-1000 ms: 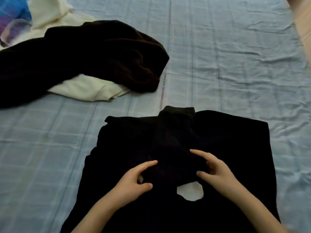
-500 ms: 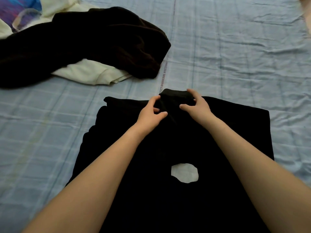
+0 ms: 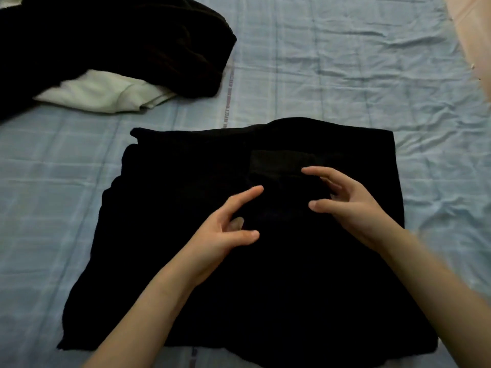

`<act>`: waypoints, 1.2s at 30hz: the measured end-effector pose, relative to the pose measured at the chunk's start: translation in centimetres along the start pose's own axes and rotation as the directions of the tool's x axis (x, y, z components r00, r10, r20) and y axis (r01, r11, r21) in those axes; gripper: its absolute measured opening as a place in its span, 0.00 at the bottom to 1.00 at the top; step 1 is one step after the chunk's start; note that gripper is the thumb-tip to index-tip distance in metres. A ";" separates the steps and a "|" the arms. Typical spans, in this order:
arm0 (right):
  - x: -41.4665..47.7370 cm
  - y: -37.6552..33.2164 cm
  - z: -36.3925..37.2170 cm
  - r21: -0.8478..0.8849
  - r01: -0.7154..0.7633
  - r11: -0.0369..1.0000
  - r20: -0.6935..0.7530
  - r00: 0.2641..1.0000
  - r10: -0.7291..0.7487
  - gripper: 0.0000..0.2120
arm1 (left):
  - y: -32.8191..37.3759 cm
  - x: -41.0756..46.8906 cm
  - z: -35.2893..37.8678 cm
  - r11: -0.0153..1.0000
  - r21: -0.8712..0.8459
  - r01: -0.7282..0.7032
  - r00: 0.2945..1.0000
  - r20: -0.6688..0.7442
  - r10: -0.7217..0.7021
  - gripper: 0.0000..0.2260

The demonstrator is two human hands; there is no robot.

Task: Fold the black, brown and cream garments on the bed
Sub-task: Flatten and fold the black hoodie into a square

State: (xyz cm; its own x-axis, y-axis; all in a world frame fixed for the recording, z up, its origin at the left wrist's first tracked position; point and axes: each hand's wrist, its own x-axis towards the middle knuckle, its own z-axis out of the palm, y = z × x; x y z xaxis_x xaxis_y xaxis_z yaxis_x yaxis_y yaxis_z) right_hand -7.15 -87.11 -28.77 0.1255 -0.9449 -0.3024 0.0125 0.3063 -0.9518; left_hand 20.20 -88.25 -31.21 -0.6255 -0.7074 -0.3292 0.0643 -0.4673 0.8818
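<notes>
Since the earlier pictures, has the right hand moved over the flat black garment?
Yes: the right hand drew back on the flat black garment, from its far edge toward middle.

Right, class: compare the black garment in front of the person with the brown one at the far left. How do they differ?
The black garment lies spread flat, squared off; the brown garment sits in a crumpled heap. The black garment lies straight on the bed; the brown garment partly covers a cream garment. Both are dark and on that bed.

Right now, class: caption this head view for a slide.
Left hand and right hand open over the black garment on the bed; brown garment and cream garment heaped beyond.
</notes>
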 end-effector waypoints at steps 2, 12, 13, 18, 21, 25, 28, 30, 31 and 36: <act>-2.9 2.4 -0.5 -0.132 -0.093 0.987 -0.009 0.996 0.092 0.23 | -2.4 -1.4 1.5 0.979 0.190 0.078 0.997 -0.012 -0.077 0.30; -8.5 7.9 1.7 -0.149 -0.139 0.979 -0.199 0.974 0.108 0.33 | -4.7 0.1 4.0 0.702 0.709 0.067 0.985 -0.158 0.065 0.25; -8.6 7.5 1.8 -0.124 -0.116 0.985 -0.192 0.977 0.090 0.33 | -4.5 1.0 4.2 0.653 0.756 0.050 0.985 -0.144 0.092 0.24; -10.7 6.6 1.2 -0.095 -0.068 0.993 -0.159 0.986 0.053 0.33 | -3.7 2.5 5.7 0.874 0.475 0.105 0.993 -0.094 -0.068 0.15; -11.9 6.9 0.1 0.074 -0.036 0.997 -0.177 0.983 0.049 0.32 | -4.2 0.0 8.2 0.868 0.470 -0.159 0.981 -0.023 0.193 0.15; -14.5 7.6 -2.1 -0.228 -0.040 0.973 -0.224 0.974 -0.013 0.22 | -7.3 -3.3 13.2 0.811 0.503 -0.299 0.952 0.095 0.292 0.13; -16.4 7.3 -4.2 -0.577 -0.098 0.811 -0.053 0.995 0.082 0.30 | -9.9 -4.8 15.5 0.704 0.662 -0.258 0.960 0.257 0.110 0.15; -17.2 6.6 -5.1 -0.702 -0.139 0.699 -0.018 0.984 0.179 0.34 | -10.4 -5.5 16.2 0.718 0.664 -0.210 0.956 0.295 0.008 0.17; -17.3 6.4 -5.0 -0.716 -0.146 0.683 -0.070 0.988 0.138 0.34 | -10.1 -5.5 16.1 0.749 0.635 -0.188 0.967 0.255 0.026 0.17; -14.8 8.3 2.7 -0.771 -0.083 0.632 -0.285 0.931 -0.226 0.26 | -8.5 -2.6 11.5 0.171 0.985 -0.022 0.904 -0.053 0.424 0.20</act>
State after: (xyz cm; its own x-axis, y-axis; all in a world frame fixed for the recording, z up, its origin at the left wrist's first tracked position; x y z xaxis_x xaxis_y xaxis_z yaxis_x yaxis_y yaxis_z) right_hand -6.27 -70.26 -32.04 -0.1691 -0.9822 -0.0813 -0.7672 0.1830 -0.6147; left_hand 12.33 -76.35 -33.98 -0.4969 -0.8659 0.0582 -0.7411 0.4583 0.4906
